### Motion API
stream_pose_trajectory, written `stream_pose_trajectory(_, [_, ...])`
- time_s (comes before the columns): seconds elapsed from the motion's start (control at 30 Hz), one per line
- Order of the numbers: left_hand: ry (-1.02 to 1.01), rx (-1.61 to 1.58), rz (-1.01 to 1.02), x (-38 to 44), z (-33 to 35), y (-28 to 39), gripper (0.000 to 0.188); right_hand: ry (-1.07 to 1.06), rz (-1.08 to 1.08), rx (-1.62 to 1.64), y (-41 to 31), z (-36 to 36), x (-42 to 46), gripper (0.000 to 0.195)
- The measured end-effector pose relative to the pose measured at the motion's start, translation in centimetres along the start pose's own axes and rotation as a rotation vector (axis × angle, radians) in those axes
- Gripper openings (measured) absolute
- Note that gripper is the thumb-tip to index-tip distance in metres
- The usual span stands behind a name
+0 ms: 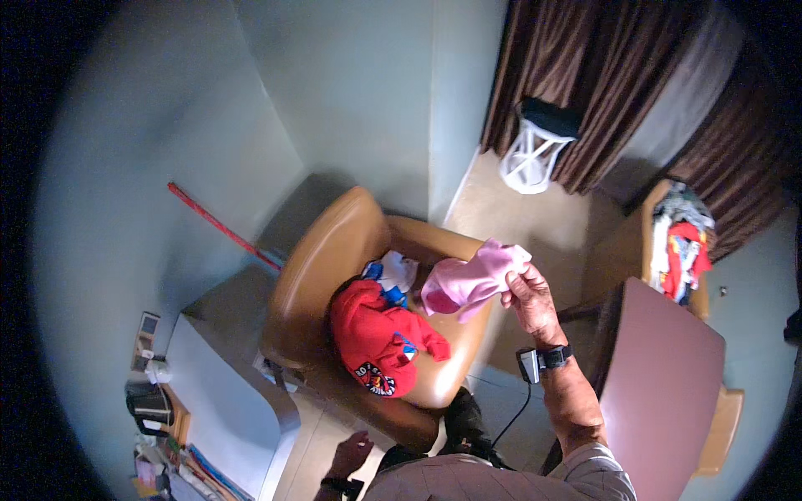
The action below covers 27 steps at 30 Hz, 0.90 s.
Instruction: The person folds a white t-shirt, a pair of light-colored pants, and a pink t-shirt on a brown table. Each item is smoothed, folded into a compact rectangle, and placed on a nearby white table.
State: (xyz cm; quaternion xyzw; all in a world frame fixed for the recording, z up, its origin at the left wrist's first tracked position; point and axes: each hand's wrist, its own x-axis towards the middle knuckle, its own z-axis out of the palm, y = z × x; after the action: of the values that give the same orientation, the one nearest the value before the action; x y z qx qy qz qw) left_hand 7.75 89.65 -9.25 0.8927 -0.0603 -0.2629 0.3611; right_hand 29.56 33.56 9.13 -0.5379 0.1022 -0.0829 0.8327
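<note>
My right hand [530, 297] pinches a pink garment [477, 275] by its edge, and the cloth hangs over the right part of a tan leather armchair [319, 266]. On the seat lies a red garment [376, 325] with a round black-and-white print. Behind it is a crumpled white and blue garment [398, 272]. Low in the view, my left hand [354, 449] is beside the chair's near arm, in shadow, with nothing visible in it; its fingers look partly curled.
A brown table [664, 382] stands at the right, with clothes [683, 250] piled on a chair behind it. A white stool with a dark top [532, 156] is by the brown curtains [589, 69]. A pale desk [219, 401] with books and papers stands at the lower left.
</note>
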Motion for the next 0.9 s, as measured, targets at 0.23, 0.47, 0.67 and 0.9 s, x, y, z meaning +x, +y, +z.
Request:
stream_pose_trajectory(0.23, [-0.021, -0.041, 0.599, 9.2, -1.9, 5.4, 0.043, 0.017, -0.319, -0.008, -14.6, 7.9, -14.0, 0.010])
stream_pose_trajectory(0.47, [0.007, -0.245, 0.891, 7.4, -2.2, 26.3, 0.096, 0.109, -0.395, -0.031, -19.7, 10.3, -28.4, 0.013])
stream_pose_trajectory(0.67, [-0.321, -0.385, 0.724, 6.8, 6.8, 30.6, 0.057, 0.230, -0.388, 0.044, -19.5, 7.3, -36.4, 0.013])
stream_pose_trajectory(0.9, [-0.348, -0.557, 0.649, 2.9, 11.3, 32.5, 0.016, 0.492, -0.419, -0.009, -18.4, -5.4, -43.5, 0.014])
